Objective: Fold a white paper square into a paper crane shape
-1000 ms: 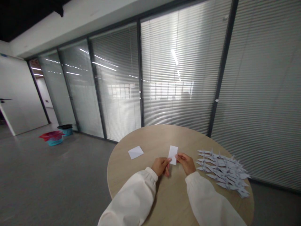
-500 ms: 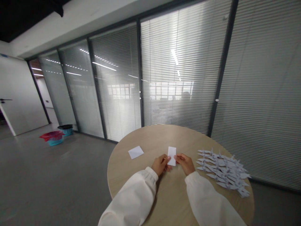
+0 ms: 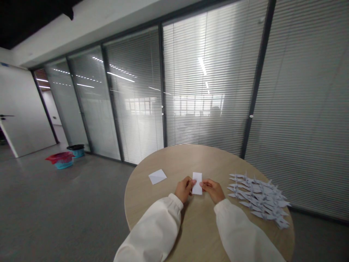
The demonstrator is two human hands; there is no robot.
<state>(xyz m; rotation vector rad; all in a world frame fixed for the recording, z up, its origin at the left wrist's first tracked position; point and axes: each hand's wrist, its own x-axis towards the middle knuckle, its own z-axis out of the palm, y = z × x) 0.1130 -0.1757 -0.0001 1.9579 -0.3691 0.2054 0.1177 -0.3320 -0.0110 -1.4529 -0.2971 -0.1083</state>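
A small white sheet of folded paper point(image 3: 197, 185), taller than wide, is held upright between my two hands above the round table. My left hand point(image 3: 184, 188) pinches its left edge, with the thumb on the near face. On the opposite edge, my right hand point(image 3: 213, 189) grips the paper between thumb and fingers. Some fingertips are hidden behind the sheet. Left of my hands lies a flat white piece of paper point(image 3: 157, 177) with a crease across it. Folded paper cranes point(image 3: 259, 196) sit in a dense cluster to the right of my right hand.
The round wooden table point(image 3: 147, 211) ends close beyond the cranes on the right. Glass partitions with blinds point(image 3: 207, 80) stand behind it. On the floor at left are a bin with a red liner point(image 3: 62, 160) and one with a black liner point(image 3: 77, 150).
The folded paper has shifted slightly left and down toward me, with my fingers still on both edges. The flat paper and the cranes have stayed in place.
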